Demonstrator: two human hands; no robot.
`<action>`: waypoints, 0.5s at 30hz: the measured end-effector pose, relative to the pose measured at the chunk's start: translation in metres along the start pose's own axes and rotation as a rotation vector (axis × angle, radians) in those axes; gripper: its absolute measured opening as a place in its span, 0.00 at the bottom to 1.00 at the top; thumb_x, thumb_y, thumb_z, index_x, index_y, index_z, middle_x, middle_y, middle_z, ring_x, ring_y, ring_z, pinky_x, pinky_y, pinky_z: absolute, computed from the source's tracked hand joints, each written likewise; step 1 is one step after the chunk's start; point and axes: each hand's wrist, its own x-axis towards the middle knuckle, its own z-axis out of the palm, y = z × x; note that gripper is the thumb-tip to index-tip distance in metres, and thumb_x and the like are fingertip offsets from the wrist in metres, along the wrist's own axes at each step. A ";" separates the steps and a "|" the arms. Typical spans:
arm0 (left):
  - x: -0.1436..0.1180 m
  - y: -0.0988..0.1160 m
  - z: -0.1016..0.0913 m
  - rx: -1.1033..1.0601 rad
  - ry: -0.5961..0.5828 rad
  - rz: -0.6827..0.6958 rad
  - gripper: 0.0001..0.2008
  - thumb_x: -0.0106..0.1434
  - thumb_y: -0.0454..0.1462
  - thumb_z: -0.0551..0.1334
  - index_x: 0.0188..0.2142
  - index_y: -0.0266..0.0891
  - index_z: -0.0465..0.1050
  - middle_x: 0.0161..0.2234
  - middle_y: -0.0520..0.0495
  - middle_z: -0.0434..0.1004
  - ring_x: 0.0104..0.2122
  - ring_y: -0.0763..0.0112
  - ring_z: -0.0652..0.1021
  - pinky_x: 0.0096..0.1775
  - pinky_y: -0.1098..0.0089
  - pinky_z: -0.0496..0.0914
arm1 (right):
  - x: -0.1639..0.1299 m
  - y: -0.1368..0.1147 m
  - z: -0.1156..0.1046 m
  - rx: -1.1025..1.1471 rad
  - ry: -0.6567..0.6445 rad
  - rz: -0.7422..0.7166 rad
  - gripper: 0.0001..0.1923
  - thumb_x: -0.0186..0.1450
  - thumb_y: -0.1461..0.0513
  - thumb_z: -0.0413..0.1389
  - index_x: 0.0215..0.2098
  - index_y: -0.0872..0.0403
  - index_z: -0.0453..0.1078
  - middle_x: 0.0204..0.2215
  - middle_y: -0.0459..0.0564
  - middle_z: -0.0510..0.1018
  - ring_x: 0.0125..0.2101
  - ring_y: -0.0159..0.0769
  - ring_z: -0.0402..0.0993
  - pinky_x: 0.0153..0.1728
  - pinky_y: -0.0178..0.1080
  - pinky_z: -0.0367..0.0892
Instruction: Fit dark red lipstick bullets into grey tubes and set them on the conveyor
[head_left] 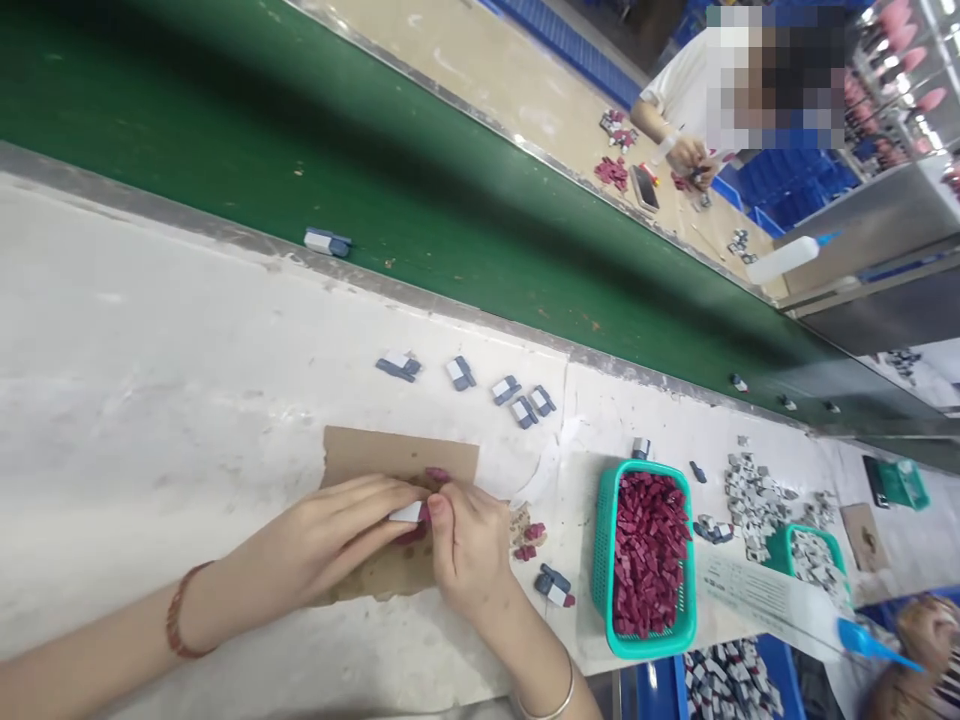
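Note:
Over a brown cardboard sheet [397,455], my two hands meet at a small part. My left hand [337,525] is closed around a small white piece [407,513], most of it hidden by the fingers. My right hand [472,540] pinches at the end of that piece, where a bit of maroon shows between thumb and fingers. Another maroon piece [437,474] lies on the cardboard just beyond the fingers. To the right of my right hand are loose maroon pieces [529,542] and a dark grey and white part with a maroon end [555,585].
A green basket [602,560] of maroon pieces stands at right, near a white bottle with a blue nozzle [817,620]. Several grey and white parts [523,411] lie beyond the cardboard. A green conveyor belt [450,230] crosses behind. Another person's hands [688,158] work across it.

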 end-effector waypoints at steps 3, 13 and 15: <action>0.022 0.003 -0.003 -0.008 -0.116 0.019 0.12 0.68 0.36 0.57 0.47 0.44 0.77 0.42 0.48 0.83 0.40 0.64 0.82 0.44 0.72 0.74 | -0.007 0.005 -0.026 -0.010 -0.016 0.080 0.24 0.74 0.60 0.36 0.25 0.51 0.63 0.19 0.45 0.69 0.21 0.33 0.66 0.24 0.35 0.58; 0.178 -0.069 -0.031 0.296 0.083 -0.293 0.20 0.63 0.45 0.57 0.48 0.36 0.76 0.44 0.41 0.82 0.39 0.56 0.80 0.44 0.63 0.73 | -0.071 0.103 -0.138 -0.490 0.170 0.723 0.17 0.64 0.55 0.47 0.36 0.56 0.73 0.38 0.60 0.77 0.39 0.51 0.73 0.40 0.47 0.66; 0.200 -0.085 -0.034 0.364 0.084 -0.273 0.19 0.63 0.42 0.56 0.48 0.35 0.75 0.46 0.40 0.81 0.43 0.56 0.79 0.47 0.62 0.72 | -0.076 0.115 -0.137 -0.477 0.138 0.752 0.17 0.63 0.55 0.46 0.32 0.54 0.74 0.36 0.59 0.77 0.37 0.49 0.74 0.39 0.46 0.66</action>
